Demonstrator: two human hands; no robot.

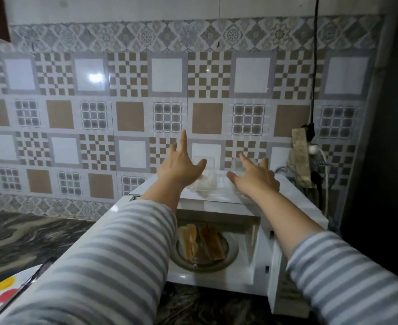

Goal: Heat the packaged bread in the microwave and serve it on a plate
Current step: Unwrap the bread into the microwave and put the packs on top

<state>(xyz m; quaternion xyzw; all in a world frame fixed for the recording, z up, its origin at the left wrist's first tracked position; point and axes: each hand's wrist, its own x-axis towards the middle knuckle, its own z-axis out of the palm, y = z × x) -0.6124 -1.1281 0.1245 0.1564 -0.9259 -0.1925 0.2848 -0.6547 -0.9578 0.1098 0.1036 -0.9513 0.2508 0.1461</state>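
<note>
Striped sleeves [113, 261] nearest, both arms stretched over the white microwave [287, 207]. Left hand [181, 167] and right hand [255, 177] spread open, gripping nothing, hovering at clear plastic packaging [207, 181] on the microwave's top. Bread slices [201, 242] already unwrapped, lying on the turntable [231, 254] inside the open cavity. Probably still to do: shutting the door, heating, plating. Dotted plate [1, 294] cut off at lower left on the dark surface [29, 233]. Door and controls hard to make out; packaging blurred.
</note>
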